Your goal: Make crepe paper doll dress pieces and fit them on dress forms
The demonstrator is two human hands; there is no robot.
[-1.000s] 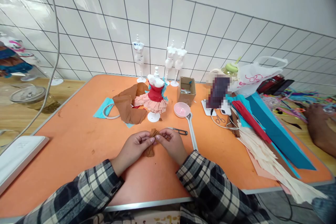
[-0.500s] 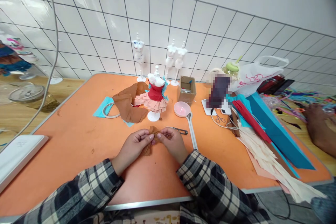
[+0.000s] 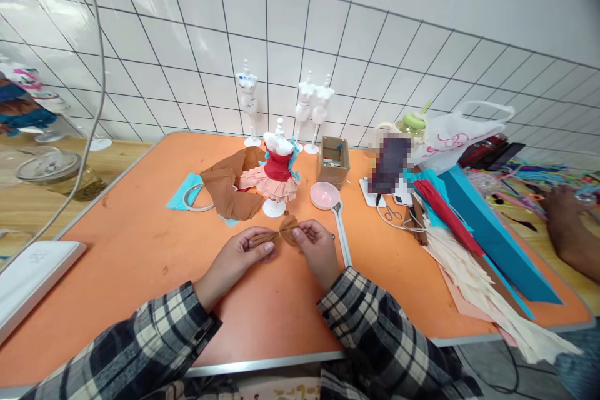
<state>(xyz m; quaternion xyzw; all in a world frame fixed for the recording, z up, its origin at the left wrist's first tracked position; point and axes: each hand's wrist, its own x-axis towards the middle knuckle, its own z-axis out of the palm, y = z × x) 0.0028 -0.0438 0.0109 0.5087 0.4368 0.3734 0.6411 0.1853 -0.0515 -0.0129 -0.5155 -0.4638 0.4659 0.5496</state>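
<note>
Between my two hands is a small piece of brown crepe paper point(image 3: 288, 231), pinched narrow in the middle and fanned out to each side like a bow. My left hand point(image 3: 234, 262) grips its left end between thumb and fingers. The right end is pinched by my right hand point(image 3: 322, 253). Just beyond them stands a small white dress form point(image 3: 280, 162) wearing a red bodice and a ruffled pink skirt. A larger brown crepe sheet point(image 3: 229, 190) lies to its left. A black tool beside my right hand is mostly hidden.
A pink bowl point(image 3: 324, 195), cardboard box point(image 3: 334, 162) and metal ruler point(image 3: 344, 237) lie right of centre. White dress forms point(image 3: 248, 103) stand behind. Cream crepe strips point(image 3: 464, 262) cover the right side; beyond them is another person's hand point(image 3: 565, 219). A white device point(image 3: 42, 281) sits left.
The brown paper has turned from upright to spread sideways, with its right part now fanned and visible. My hands have moved slightly apart, and my right hand now covers most of the black tool.
</note>
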